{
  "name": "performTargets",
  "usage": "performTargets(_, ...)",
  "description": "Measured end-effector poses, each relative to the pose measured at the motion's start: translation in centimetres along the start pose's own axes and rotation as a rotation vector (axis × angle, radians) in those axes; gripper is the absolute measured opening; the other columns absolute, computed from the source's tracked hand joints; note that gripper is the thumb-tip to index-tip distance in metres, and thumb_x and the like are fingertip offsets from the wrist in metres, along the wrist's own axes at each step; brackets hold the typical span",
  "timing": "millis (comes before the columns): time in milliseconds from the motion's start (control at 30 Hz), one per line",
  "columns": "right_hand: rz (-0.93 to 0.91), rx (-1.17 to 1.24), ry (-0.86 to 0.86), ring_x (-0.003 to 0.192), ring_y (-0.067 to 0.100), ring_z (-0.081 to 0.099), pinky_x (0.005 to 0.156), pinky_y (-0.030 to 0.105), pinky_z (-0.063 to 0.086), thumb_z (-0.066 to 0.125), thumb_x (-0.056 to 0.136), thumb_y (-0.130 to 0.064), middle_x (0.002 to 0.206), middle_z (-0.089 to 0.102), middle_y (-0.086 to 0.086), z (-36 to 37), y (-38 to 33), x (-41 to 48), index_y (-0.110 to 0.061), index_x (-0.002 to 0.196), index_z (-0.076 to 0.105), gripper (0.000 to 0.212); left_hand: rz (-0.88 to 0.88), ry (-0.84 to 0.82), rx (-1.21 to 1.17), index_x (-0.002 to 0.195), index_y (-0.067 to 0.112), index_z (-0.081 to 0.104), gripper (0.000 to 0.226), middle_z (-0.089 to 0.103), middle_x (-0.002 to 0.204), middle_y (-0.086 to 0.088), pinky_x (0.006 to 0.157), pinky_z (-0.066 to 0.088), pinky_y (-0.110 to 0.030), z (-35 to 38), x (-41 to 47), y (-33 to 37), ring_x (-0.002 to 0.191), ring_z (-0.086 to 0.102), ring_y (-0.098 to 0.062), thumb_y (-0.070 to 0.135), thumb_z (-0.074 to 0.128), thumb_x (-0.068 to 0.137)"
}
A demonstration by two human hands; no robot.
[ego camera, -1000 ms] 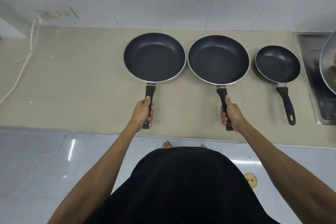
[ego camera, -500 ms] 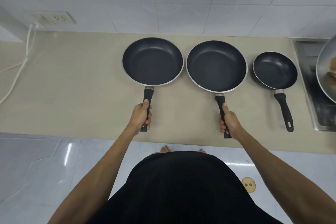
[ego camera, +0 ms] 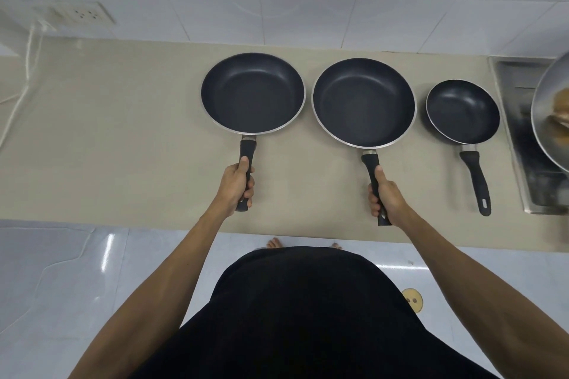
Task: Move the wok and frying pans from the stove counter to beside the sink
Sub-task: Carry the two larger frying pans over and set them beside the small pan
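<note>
Three dark non-stick frying pans stand in a row on the beige counter (ego camera: pixel 117 132). My left hand (ego camera: pixel 235 186) is closed around the black handle of the left frying pan (ego camera: pixel 252 92). My right hand (ego camera: pixel 386 198) grips the handle of the middle frying pan (ego camera: pixel 363 101). The small frying pan (ego camera: pixel 463 111) lies untouched to the right, its handle pointing toward me. At the far right edge, the metal wok (ego camera: pixel 551 111) sits on the steel stove (ego camera: pixel 520 138), mostly cut off by the frame.
A white wall socket (ego camera: pixel 81 14) with a white cable (ego camera: pixel 29 52) is at the back left. White tiles line the wall behind the counter. The counter's front edge runs just behind my wrists, with tiled floor below.
Both hands keep their grip on the two handles. The pans sit slightly lower and closer in view than before; mostly the camera has shifted.
</note>
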State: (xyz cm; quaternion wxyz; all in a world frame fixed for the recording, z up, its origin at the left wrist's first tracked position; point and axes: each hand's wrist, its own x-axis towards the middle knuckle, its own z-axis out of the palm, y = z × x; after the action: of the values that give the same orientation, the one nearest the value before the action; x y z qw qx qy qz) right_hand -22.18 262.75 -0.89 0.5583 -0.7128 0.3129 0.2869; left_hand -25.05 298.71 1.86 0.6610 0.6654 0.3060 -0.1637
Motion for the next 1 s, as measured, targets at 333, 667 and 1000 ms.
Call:
performTargets(333, 0.011, -0.011, 0.021, 0.042, 0.022, 0.036, 0.043, 0.029, 0.037, 0.038, 0.094, -0.073, 0.053, 0.042, 0.006, 0.2, -1.1, 0.4, -0.014, 0.063, 0.045, 0.067, 0.013, -0.005, 0.118, 0.100, 0.005, 0.052, 0.043, 0.049, 0.057, -0.005, 0.036, 0.046, -0.028, -0.7, 1.5, -0.3, 0.038, 0.045, -0.015, 0.045, 0.037, 0.106)
performTargets(667, -0.050, -0.159, 0.032, 0.038, 0.016, 0.042, 0.038, 0.027, 0.042, 0.074, 0.088, -0.043, 0.054, 0.046, 0.003, 0.4, -0.9, 0.0, -0.013, 0.072, 0.049, 0.043, -0.023, -0.014, 0.193, 0.107, 0.003, 0.048, 0.024, 0.055, 0.071, -0.008, 0.038, 0.049, -0.029, -0.6, 1.9, -1.4, 0.038, 0.051, -0.014, 0.027, 0.049, 0.105)
performTargets(1000, -0.162, -0.192, 0.132, 0.050, 0.024, 0.053, 0.042, 0.027, 0.048, 0.077, 0.089, -0.030, 0.074, 0.063, 0.015, 0.9, -1.1, -1.3, -0.005, 0.100, 0.057, 0.034, -0.005, -0.012, 0.508, 0.118, 0.006, 0.043, 0.033, 0.062, 0.094, -0.017, 0.062, 0.061, -0.043, -0.7, 1.7, -1.0, 0.063, 0.065, -0.029, 0.030, 0.057, 0.100)
